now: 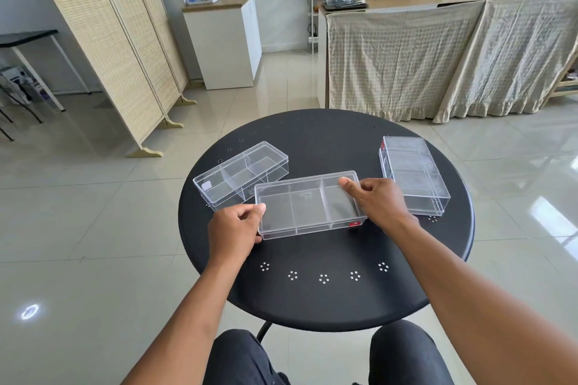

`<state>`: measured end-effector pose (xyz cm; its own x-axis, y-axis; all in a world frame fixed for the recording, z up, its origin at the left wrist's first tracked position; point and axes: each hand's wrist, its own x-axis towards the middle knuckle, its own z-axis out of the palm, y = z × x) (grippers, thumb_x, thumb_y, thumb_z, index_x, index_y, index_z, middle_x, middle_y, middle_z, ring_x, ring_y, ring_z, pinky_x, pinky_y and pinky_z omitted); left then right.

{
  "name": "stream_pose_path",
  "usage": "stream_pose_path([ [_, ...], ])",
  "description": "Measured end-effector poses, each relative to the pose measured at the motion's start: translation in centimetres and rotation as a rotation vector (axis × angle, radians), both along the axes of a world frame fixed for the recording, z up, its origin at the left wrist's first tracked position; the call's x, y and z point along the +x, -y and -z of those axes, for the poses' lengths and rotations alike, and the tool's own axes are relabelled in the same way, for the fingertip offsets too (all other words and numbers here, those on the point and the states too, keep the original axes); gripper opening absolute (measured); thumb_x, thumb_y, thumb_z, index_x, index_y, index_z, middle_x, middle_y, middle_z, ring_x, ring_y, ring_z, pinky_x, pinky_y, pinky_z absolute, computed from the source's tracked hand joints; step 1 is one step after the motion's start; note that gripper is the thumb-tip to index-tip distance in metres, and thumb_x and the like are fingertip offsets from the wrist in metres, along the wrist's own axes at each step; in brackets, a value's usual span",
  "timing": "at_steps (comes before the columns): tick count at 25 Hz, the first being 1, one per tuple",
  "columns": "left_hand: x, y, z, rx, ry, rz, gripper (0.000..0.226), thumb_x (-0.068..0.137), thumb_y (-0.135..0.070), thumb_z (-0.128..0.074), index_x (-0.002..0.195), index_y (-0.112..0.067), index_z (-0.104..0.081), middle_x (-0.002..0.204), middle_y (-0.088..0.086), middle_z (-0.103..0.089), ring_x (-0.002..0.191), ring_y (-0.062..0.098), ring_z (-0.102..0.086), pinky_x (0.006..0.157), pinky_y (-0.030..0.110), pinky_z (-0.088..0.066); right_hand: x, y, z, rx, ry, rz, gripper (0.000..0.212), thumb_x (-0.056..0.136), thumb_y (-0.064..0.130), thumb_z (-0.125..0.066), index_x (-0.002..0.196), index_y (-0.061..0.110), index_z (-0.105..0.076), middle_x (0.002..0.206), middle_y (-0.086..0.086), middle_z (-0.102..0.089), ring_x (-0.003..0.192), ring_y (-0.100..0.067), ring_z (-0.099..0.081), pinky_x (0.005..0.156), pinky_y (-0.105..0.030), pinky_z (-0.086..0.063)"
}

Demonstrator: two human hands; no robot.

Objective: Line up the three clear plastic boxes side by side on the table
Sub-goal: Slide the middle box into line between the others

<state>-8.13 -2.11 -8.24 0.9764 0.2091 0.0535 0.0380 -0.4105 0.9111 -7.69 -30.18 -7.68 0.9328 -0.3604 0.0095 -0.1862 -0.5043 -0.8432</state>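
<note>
- The middle box (pixel 308 205) lies near the centre of the round black table (pixel 328 300), its long side running left to right and skewed a little; the far right corner sits further away than the left; whether it rests fully flat or is slightly raised cannot be told.
- The left hand (pixel 236 228) is clamped on the box's left short end, thumb on the top rim and fingers curled beneath or against the wall; the right hand (pixel 377 203) is closed on the right short end, thumb lying over the far corner of the lid.
- The left box (pixel 240 175) stands just beyond, angled so that its near corner is touching or almost touching the held one; which of the two cannot be told; the right box (pixel 413 175) lies apart at the right, its long side pointing away from the person.
- Judging by the thin clear walls and empty compartments, each box is probably light and stiff; the smooth plastic is likely slippery on the painted top, so it should slide readily; a hard squeeze could flex or crack a wall.
- The short ends look the best hold, one hand at each; that steadies turning; a small red sticker (pixel 354 224) marks the near right corner.
- None of the three yet shares a direction; the row is not formed.
</note>
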Motion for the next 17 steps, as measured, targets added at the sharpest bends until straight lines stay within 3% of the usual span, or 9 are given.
stream_pose_path([
  [2,0.0,-0.1,-0.2,0.023,-0.048,-0.007,0.02,0.091,-0.039,-0.074,0.084,-0.023,-0.083,0.052,-0.014,-0.07,0.049,0.017,-0.075,0.055,0.032,-0.065,0.8,-0.5,-0.2,-0.027,-0.029,0.006,0.075,0.083,0.072,-0.068,0.051,0.019,-0.025,0.039,0.009,-0.024,0.038,-0.012,-0.026,0.041,-0.02,-0.025],
  [5,0.2,0.0,-0.6,0.052,-0.118,-0.041,0.026,0.092,-0.041,-0.073,0.075,-0.022,-0.079,0.055,-0.002,-0.072,0.045,0.019,-0.074,0.051,0.032,-0.062,1.7,-0.8,-0.1,-0.044,-0.108,0.027,0.069,0.083,0.068,-0.071,0.051,0.019,-0.034,0.047,0.004,-0.033,0.049,-0.017,-0.035,0.052,-0.031,-0.033],
  [7,0.3,0.2,-1.1,0.038,-0.148,-0.049,0.029,0.092,-0.039,-0.072,0.075,-0.016,-0.078,0.061,0.004,-0.074,0.046,0.02,-0.074,0.056,0.039,-0.066,1.7,-0.9,-0.2,-0.022,-0.107,0.038,0.058,0.086,0.057,-0.074,0.058,0.009,-0.056,0.054,-0.003,-0.053,0.059,-0.024,-0.051,0.06,-0.034,-0.047],
  [9,-0.1,0.3,-1.5,0.075,-0.139,-0.055,0.032,0.095,-0.038,-0.069,0.074,-0.014,-0.076,0.064,0.006,-0.074,0.048,0.024,-0.074,0.059,0.045,-0.066,1.2,-0.8,-0.3,0.018,-0.046,0.038,0.041,0.09,0.041,-0.075,0.088,0.0,-0.076,0.082,-0.016,-0.076,0.083,-0.034,-0.07,0.081,-0.041,-0.059],
  [11,-0.8,0.5,-1.6,0.273,0.025,-0.103,0.032,0.096,-0.036,-0.064,0.075,-0.015,-0.075,0.071,0.004,-0.074,0.061,0.029,-0.073,0.063,0.043,-0.063,-0.2,-0.4,-0.7,0.04,0.028,0.06,0.037,0.09,0.031,-0.075,0.108,-0.002,-0.075,0.099,-0.017,-0.079,0.096,-0.031,-0.072,0.093,-0.039,-0.059],
  [14,-1.6,2.1,-2.9,0.412,0.387,-0.107,0.017,0.096,-0.024,-0.065,0.083,-0.017,-0.074,0.086,0.003,-0.068,0.073,0.026,-0.064,0.064,0.036,-0.054,-2.9,2.1,-2.4,0.017,0.14,0.152,0.024,0.088,0.033,-0.075,0.109,0.022,-0.079,0.09,0.011,-0.078,0.082,-0.002,-0.072,0.078,-0.012,-0.052],
  [15,-1.6,3.3,-3.5,0.41,0.434,-0.053,0.015,0.096,-0.021,-0.066,0.083,-0.017,-0.075,0.085,0.002,-0.068,0.072,0.023,-0.062,0.063,0.034,-0.051,-3.5,3.4,-3.1,0.011,0.176,0.199,0.02,0.088,0.034,-0.075,0.105,0.024,-0.08,0.086,0.013,-0.078,0.079,0.0,-0.071,0.076,-0.011,-0.052],
  [17,-1.3,6.6,-4.6,0.364,0.421,0.074,0.015,0.095,-0.02,-0.068,0.083,-0.018,-0.077,0.082,-0.002,-0.072,0.07,0.018,-0.062,0.066,0.028,-0.046,-4.7,6.4,-4.1,0.017,0.232,0.296,0.019,0.087,0.032,-0.074,0.103,0.023,-0.081,0.086,0.011,-0.079,0.083,-0.006,-0.073,0.085,-0.023,-0.056],
])
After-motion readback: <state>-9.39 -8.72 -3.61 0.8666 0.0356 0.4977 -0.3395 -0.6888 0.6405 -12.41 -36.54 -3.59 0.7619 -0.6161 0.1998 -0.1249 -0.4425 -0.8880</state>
